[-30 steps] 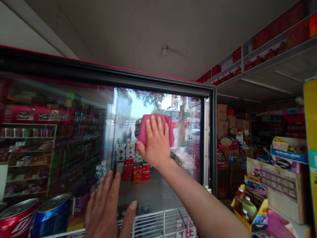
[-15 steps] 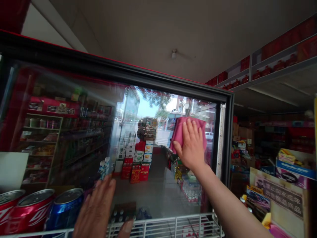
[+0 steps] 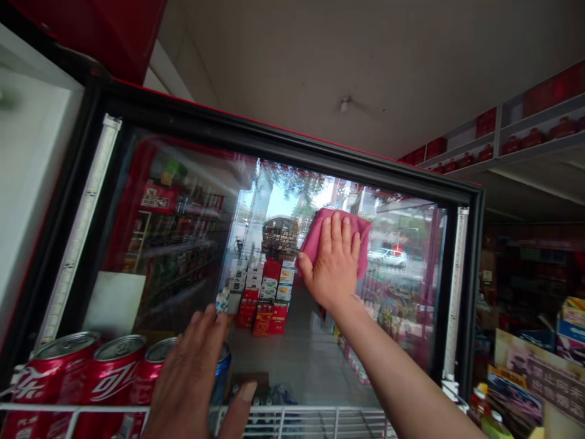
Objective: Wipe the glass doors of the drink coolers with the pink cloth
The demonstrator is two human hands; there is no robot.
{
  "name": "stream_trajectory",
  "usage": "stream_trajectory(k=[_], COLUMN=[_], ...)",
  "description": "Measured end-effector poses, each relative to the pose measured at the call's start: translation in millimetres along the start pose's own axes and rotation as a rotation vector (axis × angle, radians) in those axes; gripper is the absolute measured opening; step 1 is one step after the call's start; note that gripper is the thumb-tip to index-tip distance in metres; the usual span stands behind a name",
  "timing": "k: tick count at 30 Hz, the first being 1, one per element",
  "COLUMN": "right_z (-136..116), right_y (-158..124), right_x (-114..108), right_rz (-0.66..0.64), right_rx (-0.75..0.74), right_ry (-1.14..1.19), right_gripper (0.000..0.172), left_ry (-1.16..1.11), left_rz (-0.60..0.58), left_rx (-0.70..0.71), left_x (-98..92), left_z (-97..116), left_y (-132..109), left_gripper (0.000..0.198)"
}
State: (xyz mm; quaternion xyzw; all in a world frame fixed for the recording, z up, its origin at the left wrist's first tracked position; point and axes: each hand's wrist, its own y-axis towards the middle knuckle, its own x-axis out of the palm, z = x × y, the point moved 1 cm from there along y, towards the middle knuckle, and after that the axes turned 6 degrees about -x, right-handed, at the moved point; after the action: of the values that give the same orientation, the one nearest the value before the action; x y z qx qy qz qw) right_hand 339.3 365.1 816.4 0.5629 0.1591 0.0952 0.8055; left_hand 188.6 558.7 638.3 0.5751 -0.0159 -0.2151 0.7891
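Note:
My right hand [image 3: 336, 268] presses a pink cloth [image 3: 361, 228] flat against the glass of a fridge door [image 3: 393, 317]. Its fingers point upward, with the thumb at the cloth's left edge; part of the cloth is hidden under the palm. Lower left, my left hand [image 3: 187, 372] is raised with fingers stretched and thumb apart, holding nothing. It covers part of a row of drink cans: red cans [image 3: 114, 369] and a blue can [image 3: 222, 372], standing behind a white wire shelf rail [image 3: 320, 411]. I cannot tell whether the left hand touches them.
A black door frame [image 3: 292, 152] surrounds the glass, with pale strips [image 3: 457, 286] down both sides. A white card [image 3: 116, 302] stands behind the cans. The glass reflects shop shelves, boxes and a street. At right are a printed sign [image 3: 530, 372] and bottles [image 3: 496, 424].
My right hand and the cloth have moved left across the glass, away from the right frame. The view has turned left, bringing in the left frame and more red cans. My left hand stays raised.

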Motion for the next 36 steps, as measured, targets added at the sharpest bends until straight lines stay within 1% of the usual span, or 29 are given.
stream_trajectory(k=[4, 6, 7, 9, 11, 12, 13, 15, 16, 17, 19, 21, 23, 25, 28, 31, 33, 34, 36], right_z=[-42.7, -50.9, -49.5, -35.0, -8.7, 6.3, 20.3, 39.4, 42.1, 39.7, 21.6, -7.9, -40.0, -69.8, -109.5, -146.1, -164.5, -169.6, -169.3], right_y=[7.7, 6.7, 5.6, 2.6, -1.0, -2.9, -4.9, -8.9, -10.9, -12.4, -13.1, -9.3, -1.1, 9.7, 25.4, 35.9, 40.3, 42.3, 46.1], right_x=[3.4, 1.5, -0.8, -7.9, -16.8, -20.9, -24.3, -27.5, -26.9, -24.9, -17.8, -8.7, 0.0, 7.4, 16.4, 24.3, 27.2, 27.3, 24.2], right_rz=[-0.090, -0.151, -0.185, -0.253, -0.299, -0.303, -0.279, -0.195, -0.156, -0.123, -0.081, -0.064, -0.079, -0.104, -0.086, -0.048, -0.072, -0.100, -0.182], right_rx=[-0.124, -0.223, -0.287, -0.444, -0.577, -0.599, -0.579, -0.455, -0.378, -0.300, -0.152, -0.040, 0.008, 0.000, -0.034, -0.099, -0.204, -0.277, -0.454], right_ry=[0.047, 0.046, 0.042, 0.035, 0.015, -0.009, -0.041, -0.102, -0.126, -0.143, -0.163, -0.171, -0.177, -0.174, -0.116, -0.021, 0.018, 0.028, 0.038], right_gripper=[0.102, 0.100, 0.100, 0.099, 0.098, 0.097, 0.095, 0.094, 0.094, 0.095, 0.095, 0.094, 0.094, 0.094, 0.093, 0.092, 0.093, 0.094, 0.095], left_ry=[0.045, 0.067, 0.085, 0.125, 0.160, 0.174, 0.187, 0.207, 0.212, 0.213, 0.212, 0.214, 0.221, 0.229, 0.241, 0.250, 0.253, 0.254, 0.259], left_rz=[0.032, 0.030, 0.023, -0.003, -0.029, -0.037, -0.039, -0.030, -0.021, -0.012, -0.006, -0.013, -0.030, -0.044, -0.058, -0.084, -0.103, -0.108, -0.106], left_rx=[0.121, 0.150, 0.160, 0.194, 0.235, 0.250, 0.259, 0.258, 0.251, 0.241, 0.224, 0.215, 0.219, 0.226, 0.229, 0.214, 0.201, 0.197, 0.196], left_x=[1.7, 7.0, 9.9, 13.7, 12.3, 9.3, 5.0, -6.0, -11.6, -16.7, -24.3, -28.2, -30.1, -32.2, -37.5, -43.1, -45.7, -46.8, -49.2], left_z=[-5.5, -8.7, -10.7, -15.7, -22.5, -26.7, -31.3, -41.4, -46.6, -51.7, -61.2, -69.8, -78.1, -86.6, -99.4, -110.4, -116.6, -119.7, -126.2], left_y=[36.6, 57.0, 67.2, 86.6, 104.4, 112.6, 120.3, 133.4, 138.7, 142.9, 147.8, 148.2, 145.4, 141.5, 138.6, 141.6, 145.4, 147.2, 150.0], left_gripper=[0.081, 0.079, 0.077, 0.075, 0.074, 0.075, 0.075, 0.076, 0.076, 0.076, 0.075, 0.075, 0.075, 0.075, 0.076, 0.077, 0.077, 0.077, 0.078])
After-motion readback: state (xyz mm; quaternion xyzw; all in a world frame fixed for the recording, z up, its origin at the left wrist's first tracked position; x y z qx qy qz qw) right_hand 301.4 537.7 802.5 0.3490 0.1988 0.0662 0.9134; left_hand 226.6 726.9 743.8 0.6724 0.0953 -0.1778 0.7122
